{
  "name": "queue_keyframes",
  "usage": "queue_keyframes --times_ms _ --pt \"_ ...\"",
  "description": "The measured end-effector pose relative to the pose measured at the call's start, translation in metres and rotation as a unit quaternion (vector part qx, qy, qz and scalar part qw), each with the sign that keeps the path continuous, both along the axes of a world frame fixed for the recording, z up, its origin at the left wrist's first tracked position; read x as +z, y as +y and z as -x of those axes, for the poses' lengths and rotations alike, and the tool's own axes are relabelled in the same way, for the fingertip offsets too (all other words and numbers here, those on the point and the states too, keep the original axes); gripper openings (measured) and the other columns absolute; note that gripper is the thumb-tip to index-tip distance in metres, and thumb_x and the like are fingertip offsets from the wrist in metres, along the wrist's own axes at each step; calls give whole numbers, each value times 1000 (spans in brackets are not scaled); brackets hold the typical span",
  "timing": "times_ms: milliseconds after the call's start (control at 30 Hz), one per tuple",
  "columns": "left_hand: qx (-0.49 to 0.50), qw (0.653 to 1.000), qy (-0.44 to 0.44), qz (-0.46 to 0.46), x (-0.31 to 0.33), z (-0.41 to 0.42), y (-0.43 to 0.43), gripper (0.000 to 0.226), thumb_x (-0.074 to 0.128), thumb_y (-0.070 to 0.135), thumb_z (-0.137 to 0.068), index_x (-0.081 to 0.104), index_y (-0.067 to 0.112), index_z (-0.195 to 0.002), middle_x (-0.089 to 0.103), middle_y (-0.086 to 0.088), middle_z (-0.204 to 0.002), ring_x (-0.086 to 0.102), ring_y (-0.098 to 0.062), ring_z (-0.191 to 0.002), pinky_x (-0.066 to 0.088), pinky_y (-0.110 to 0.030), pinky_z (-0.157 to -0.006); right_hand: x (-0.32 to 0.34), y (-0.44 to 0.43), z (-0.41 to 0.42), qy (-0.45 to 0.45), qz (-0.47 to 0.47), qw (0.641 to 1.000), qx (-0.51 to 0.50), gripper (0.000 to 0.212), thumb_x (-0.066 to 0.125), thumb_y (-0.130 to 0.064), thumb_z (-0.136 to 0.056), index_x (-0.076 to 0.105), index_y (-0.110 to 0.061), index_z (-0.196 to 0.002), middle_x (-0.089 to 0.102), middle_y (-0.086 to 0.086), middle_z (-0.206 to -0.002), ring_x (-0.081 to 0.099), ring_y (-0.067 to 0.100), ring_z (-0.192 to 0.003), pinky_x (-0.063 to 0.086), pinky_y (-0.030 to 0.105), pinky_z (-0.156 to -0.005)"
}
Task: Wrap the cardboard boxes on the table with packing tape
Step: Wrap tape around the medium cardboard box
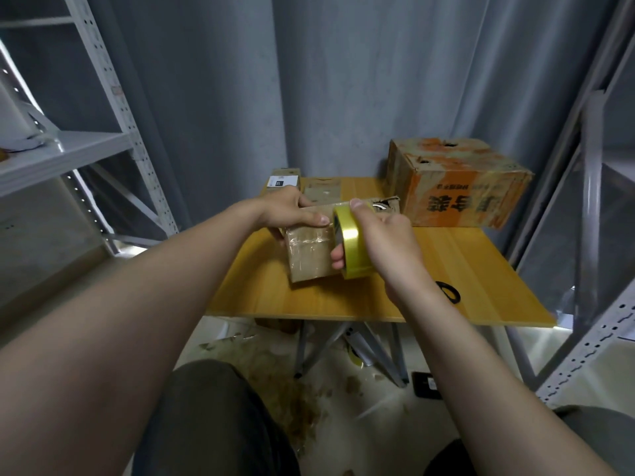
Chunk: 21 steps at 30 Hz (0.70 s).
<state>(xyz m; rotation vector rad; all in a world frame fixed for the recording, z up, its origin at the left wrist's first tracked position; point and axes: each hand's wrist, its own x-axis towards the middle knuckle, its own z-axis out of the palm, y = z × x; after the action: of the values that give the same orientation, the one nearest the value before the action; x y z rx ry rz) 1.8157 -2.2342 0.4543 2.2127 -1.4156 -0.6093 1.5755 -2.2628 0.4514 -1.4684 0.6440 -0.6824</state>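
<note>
1. The small cardboard box (307, 255) sits around the middle of the counter (464, 266), with shiny clear tape across its near face.
2. The left hand (292, 211) grips the top of that box, thumb laid along its near upper edge.
3. The right hand (388, 242) clutches the yellow tape roll (355, 240), thumb on the rim, and the roll touches the box's right end.
4. A large orange-printed box (457, 183) stands at the far right corner.
5. A black loop (448, 292) lies near the right edge.
</note>
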Motion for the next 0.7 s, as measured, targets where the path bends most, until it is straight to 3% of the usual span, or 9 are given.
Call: queue_keyframes --times_ms 133,233,433,567,633,700 --pt "14 998 53 -10 3 3 4 36 74 53 -91 78 18 -99 79 -4 -87 78 -24 -86 64 -40 -63 7 1 -3 -31 12 999 5 42 54 -40 -105 71 -1 -102 75 18 -69 74 30 -58 64 42 -61" --pt "59 995 76 5 -3 5 5 44 73 57 -90 78 14 -101 77 -6 -89 76 -24 -86 65 -42 -68 -3 -1 -9 -32 16 999 6 37 52 -38 -106 72 -6 -103 76 12 -69 74 20 -58 61 29 -56" --pt "147 983 46 101 -19 0 -4 48 82 58 -80 75 19 -107 73 1 -88 69 -18 -76 52 -28 -50 -26 -21 -25 -39 70 996 -43 47 48 -47 -106 77 -11 -98 78 1 -72 76 11 -68 59 23 -66" --pt "172 976 -21 133 -28 -5 -11 69 81 56 -82 37 24 -123 59 3 -105 61 -19 -91 52 -38 -74 -35 -28 -42 -62 105 992 -28 34 56 -47 -104 74 -20 -97 79 -2 -77 77 10 -75 55 24 -69" --pt "152 979 -67 116 -31 -7 -15 55 75 52 -89 40 22 -118 60 1 -107 60 -22 -95 50 -41 -79 -36 -34 -50 -66 114 991 -37 39 56 -51 -103 76 -19 -94 79 -2 -76 76 9 -74 52 15 -63" --pt "102 987 -75 96 -30 -4 -20 28 70 40 -96 58 19 -110 67 -1 -109 64 -24 -104 53 -41 -89 -32 -42 -58 -56 123 990 -41 45 56 -53 -103 77 -15 -91 79 -1 -75 75 8 -71 50 10 -58"
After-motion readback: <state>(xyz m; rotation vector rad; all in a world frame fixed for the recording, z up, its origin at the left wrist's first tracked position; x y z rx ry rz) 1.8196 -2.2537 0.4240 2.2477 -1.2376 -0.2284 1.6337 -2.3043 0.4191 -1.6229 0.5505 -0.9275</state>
